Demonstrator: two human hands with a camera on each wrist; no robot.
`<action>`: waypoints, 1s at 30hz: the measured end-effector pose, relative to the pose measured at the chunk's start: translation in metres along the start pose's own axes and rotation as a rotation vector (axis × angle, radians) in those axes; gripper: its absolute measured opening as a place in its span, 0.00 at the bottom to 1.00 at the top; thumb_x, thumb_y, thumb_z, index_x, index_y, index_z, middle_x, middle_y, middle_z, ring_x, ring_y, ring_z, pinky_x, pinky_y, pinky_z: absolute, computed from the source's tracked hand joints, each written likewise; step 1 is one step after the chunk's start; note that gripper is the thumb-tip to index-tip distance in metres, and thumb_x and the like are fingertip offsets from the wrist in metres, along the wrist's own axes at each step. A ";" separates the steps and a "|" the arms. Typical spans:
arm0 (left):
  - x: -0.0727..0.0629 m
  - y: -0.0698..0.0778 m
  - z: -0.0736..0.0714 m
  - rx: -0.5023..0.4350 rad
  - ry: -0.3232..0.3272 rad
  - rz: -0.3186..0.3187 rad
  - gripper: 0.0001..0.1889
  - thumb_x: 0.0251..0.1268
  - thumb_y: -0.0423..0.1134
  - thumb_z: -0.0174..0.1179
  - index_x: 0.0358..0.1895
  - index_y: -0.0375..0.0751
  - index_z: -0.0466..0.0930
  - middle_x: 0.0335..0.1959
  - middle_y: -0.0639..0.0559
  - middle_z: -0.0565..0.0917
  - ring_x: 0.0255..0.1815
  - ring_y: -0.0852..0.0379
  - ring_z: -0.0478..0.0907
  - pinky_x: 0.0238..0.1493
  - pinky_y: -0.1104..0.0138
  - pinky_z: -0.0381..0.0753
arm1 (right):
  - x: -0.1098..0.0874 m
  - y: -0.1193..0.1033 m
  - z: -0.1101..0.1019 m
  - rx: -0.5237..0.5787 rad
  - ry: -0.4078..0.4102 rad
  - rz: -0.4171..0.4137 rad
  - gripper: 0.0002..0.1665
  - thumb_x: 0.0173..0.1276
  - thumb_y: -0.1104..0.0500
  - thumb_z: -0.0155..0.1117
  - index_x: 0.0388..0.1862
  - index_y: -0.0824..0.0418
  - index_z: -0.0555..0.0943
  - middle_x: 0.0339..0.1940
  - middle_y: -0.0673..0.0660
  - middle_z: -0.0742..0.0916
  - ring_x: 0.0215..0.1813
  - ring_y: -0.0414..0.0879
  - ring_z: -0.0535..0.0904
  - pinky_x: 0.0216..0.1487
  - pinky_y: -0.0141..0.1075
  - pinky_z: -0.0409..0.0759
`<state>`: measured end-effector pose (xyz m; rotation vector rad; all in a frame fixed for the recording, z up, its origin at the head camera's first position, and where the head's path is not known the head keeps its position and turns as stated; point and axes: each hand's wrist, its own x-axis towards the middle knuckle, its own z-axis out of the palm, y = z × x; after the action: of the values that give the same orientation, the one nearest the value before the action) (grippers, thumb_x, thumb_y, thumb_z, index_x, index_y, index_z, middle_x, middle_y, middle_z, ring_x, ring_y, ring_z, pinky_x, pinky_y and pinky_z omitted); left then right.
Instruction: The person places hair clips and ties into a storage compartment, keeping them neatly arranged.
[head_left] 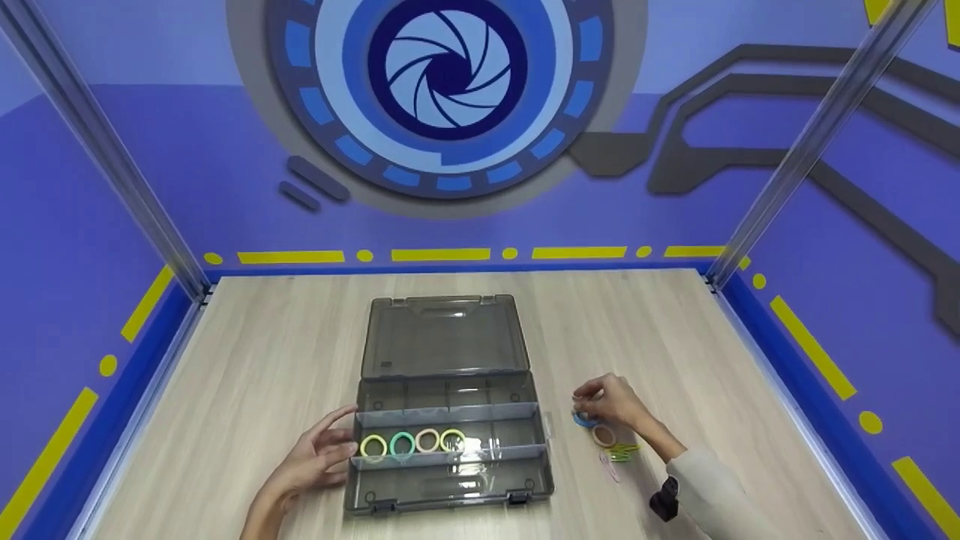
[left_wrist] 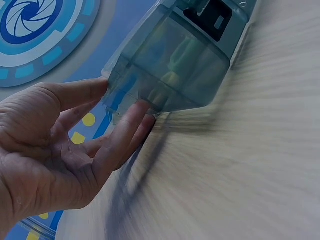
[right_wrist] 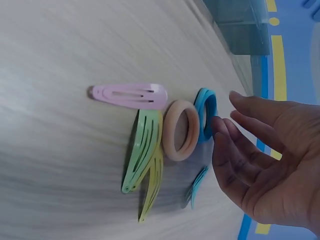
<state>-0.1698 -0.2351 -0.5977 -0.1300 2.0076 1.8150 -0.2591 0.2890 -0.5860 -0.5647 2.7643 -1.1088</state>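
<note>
A translucent grey compartment box [head_left: 450, 491] lies with its lid folded back on the table. My left hand [head_left: 319, 454] rests at its left side, fingertips against the wall. In the middle row of the box several hair ties stand in a line: a yellow one [head_left: 363, 448], a green one [head_left: 392, 447], a peach one and another yellow one. My right hand [right_wrist: 272, 160] is at a blue hair tie [right_wrist: 198, 117], fingertips right at its edge and thumb apart from them. Beside it lies a peach hair tie [right_wrist: 170, 132].
Near the right hand lie a pink hair clip [right_wrist: 130, 102], a green hair clip [right_wrist: 140, 157], a yellow hair clip [right_wrist: 154, 187] and a blue hair clip [right_wrist: 197, 187]. Painted walls with metal posts [head_left: 795, 139] border the wooden table [head_left: 277, 337].
</note>
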 end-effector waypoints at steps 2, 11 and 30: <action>0.000 0.000 0.000 0.001 0.001 -0.006 0.40 0.72 0.41 0.64 0.81 0.45 0.53 0.67 0.31 0.70 0.54 0.50 0.79 0.47 0.53 0.87 | -0.002 0.001 0.001 -0.009 -0.013 0.004 0.11 0.65 0.65 0.72 0.42 0.72 0.88 0.35 0.65 0.91 0.31 0.50 0.88 0.31 0.29 0.82; -0.001 -0.001 -0.003 -0.006 -0.037 0.025 0.41 0.73 0.41 0.63 0.81 0.42 0.51 0.64 0.31 0.72 0.53 0.51 0.80 0.48 0.52 0.88 | -0.004 -0.005 0.011 -0.059 -0.020 0.049 0.08 0.64 0.65 0.73 0.40 0.69 0.89 0.34 0.62 0.92 0.31 0.47 0.87 0.31 0.33 0.83; 0.001 0.001 -0.003 -0.020 -0.051 0.022 0.41 0.73 0.41 0.63 0.82 0.44 0.50 0.64 0.33 0.72 0.53 0.52 0.79 0.47 0.54 0.87 | -0.009 -0.009 0.005 -0.135 0.038 0.091 0.05 0.61 0.69 0.71 0.37 0.67 0.89 0.33 0.60 0.91 0.35 0.50 0.86 0.37 0.46 0.85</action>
<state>-0.1717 -0.2377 -0.5971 -0.0666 1.9642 1.8336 -0.2463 0.2828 -0.5838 -0.4313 2.8817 -0.9300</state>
